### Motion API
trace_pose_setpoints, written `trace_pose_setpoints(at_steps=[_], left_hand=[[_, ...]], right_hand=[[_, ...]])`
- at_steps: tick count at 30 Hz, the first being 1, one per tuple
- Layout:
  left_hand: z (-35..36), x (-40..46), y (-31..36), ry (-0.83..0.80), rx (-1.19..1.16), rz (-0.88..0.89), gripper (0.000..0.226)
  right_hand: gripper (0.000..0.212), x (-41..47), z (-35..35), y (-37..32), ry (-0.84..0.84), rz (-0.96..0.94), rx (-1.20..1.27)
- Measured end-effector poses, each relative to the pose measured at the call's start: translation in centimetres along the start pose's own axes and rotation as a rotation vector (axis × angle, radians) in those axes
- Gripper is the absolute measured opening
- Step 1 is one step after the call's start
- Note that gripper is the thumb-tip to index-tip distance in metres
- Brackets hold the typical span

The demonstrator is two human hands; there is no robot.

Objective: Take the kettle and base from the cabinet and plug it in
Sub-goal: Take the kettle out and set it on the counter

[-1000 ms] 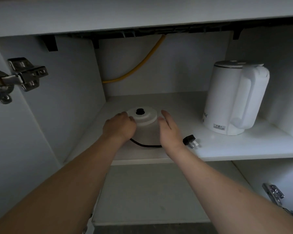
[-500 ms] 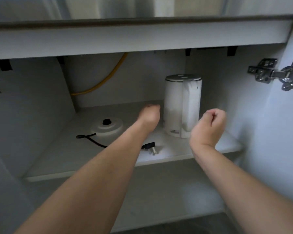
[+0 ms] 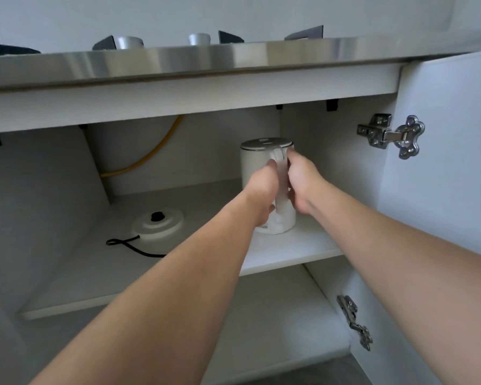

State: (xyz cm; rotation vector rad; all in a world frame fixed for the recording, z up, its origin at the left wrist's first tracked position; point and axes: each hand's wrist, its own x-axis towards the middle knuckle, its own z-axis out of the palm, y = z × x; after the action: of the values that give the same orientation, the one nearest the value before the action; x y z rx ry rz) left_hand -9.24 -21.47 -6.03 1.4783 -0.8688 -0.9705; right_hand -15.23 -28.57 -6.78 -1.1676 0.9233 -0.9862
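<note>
No legible text anywhere. Kettle (image 3: pixel 257 173), between the left hand (image 3: pixel 263 187) and the right hand (image 3: pixel 300 182): a small dark mark on the lid, above both hands, too blurred to read. A faint speck low on the kettle body, just below the left hand, may be a label; unreadable. Base (image 3: pixel 159 222), well to the left of the left hand: no markings visible. Hinge (image 3: pixel 392 134), to the right of the right hand: bare metal, no stamp discernible.
</note>
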Motion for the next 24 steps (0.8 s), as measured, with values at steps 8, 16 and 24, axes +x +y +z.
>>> trace_pose_setpoints(at_steps=[8,16,24], left_hand=[[-2.5,-2.2,-0.4,0.033,0.073,0.078,0.049],[-4.1,-6.1,0.0,0.021,-0.113,0.052,0.035],[-2.5,-10.7,-0.2,-0.021,-0.111,-0.001,0.07]], right_hand=[[0.048,-2.7,-1.4,-0.9,-0.03,-0.098,-0.148],[0.053,-7.6,-0.4,-0.9,-0.105,-0.078,-0.241],[0.051,-10.0,-2.9,-0.9,0.027,-0.018,-0.108]])
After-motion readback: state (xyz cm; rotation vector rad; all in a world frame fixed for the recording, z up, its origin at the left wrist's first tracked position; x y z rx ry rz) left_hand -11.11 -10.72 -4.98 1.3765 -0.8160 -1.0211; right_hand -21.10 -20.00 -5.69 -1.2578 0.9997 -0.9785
